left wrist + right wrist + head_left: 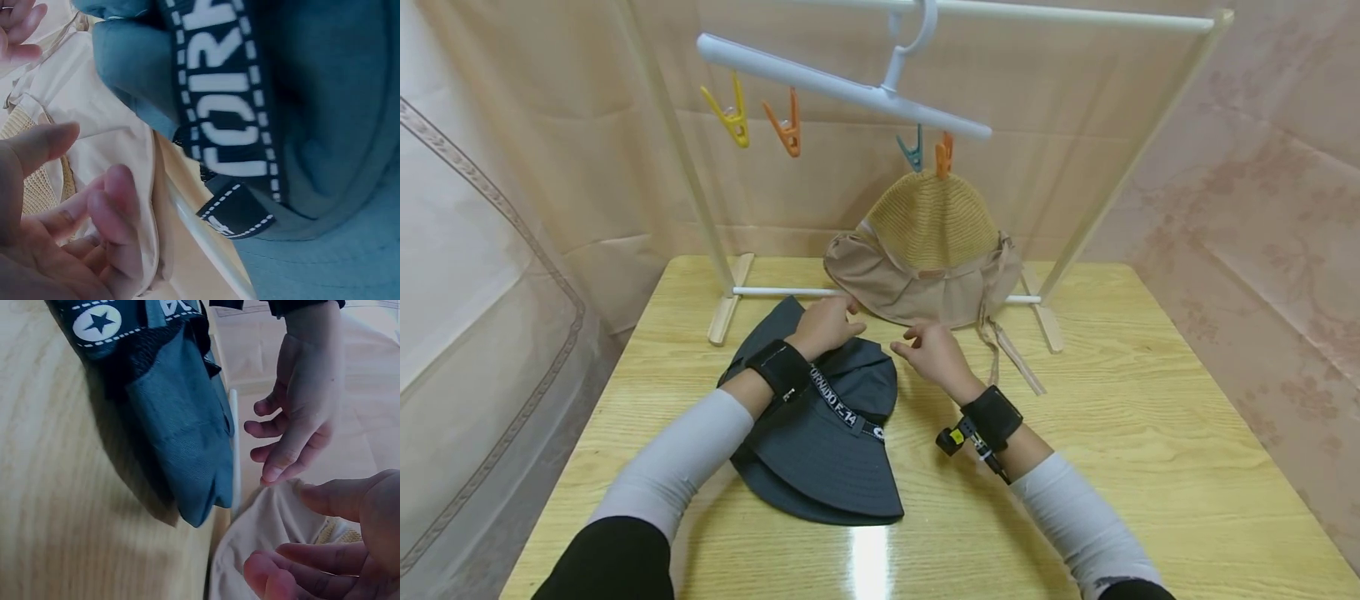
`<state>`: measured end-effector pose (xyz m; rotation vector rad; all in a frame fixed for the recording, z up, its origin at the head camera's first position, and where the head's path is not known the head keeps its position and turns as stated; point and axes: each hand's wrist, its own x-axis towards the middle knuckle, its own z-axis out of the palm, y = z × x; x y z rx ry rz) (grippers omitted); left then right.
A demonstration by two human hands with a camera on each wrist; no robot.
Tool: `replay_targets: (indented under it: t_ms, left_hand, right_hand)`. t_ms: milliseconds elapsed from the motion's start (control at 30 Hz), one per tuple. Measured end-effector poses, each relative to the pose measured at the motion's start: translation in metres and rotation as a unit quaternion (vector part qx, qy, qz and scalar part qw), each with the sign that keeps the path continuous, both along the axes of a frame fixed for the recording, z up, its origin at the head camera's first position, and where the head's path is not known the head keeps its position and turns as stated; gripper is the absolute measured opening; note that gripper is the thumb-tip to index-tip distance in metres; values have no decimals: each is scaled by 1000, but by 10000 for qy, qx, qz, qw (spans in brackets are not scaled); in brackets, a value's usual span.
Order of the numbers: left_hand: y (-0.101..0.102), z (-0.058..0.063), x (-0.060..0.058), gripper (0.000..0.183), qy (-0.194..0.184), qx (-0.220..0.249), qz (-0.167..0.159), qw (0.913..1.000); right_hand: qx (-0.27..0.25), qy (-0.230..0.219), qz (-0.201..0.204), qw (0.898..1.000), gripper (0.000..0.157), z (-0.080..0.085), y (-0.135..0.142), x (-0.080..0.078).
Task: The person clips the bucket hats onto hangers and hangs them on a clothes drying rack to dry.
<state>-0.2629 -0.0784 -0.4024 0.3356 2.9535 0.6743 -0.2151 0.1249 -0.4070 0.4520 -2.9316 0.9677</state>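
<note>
- Dark bucket hat: folded flat on wooden table, below and near-side of both hands. Long axis slants from far-left peak to near-right brim corner; lettered band runs roughly along it.
- Nearer hand: left hand, over the hat's far part. Right hand is off the hat, just beside its far-right edge.
- Grip: both released, nothing grasped. Wrist views show thumbs apart from loosely bent fingers; fingertip contact with any cloth, can't tell.
- Straw hat: beyond the hands, crown up, looks clipped by orange clothespin under white hanger; teal clothespin just beside, clipped or not unclear. Beige cloth brim droops toward the hands.
- Pose: left forearm enters from near left, crossing above the dark hat, fingers pointing right. Right forearm from near right, fingers angled left and away. Fingertips face each other across a gap, before the brim.
</note>
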Motion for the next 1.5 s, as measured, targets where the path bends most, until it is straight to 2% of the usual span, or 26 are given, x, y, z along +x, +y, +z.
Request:
replay_targets:
  t_ms: [167,467,700,900,1067,1200,1333,1500]
  left_hand:
    - [-1,-4,1,46,-318,-337,-94,9989]
    - [-3,-9,4,49,-299,-572,-337,9973]
    - [-6,-14,6,52,-674,-614,-340,9952]
    - [-8,-14,2,55,-1000,-567,-480,9922]
    - [-7,-9,-3,50,-1588,-459,-660,9840]
    - [-7,-7,-4,48,-1968,-535,-760,9760]
    - [-6,-7,-3,52,-2109,-596,-826,9722]
    - [-3,-10,-3,56,-2083,-816,-1248,9666]
  right_hand:
    - [113,-259,-48,9996,42,-6,-3,3]
    - [65,-761,-84,9970,46,-17,-7,7]
    - [22,-947,26,9955,46,-23,-10,8]
    - [-20,-1120,68,9937,43,-28,-11,8]
    - [-137,-1285,38,9916,47,-31,-12,7]
    - [-332,-1717,-23,9846,61,-33,-13,4]
    - [-419,-2030,-32,9783,71,-36,-13,0]
    - [-587,-2189,-32,9740,67,-39,-14,-1]
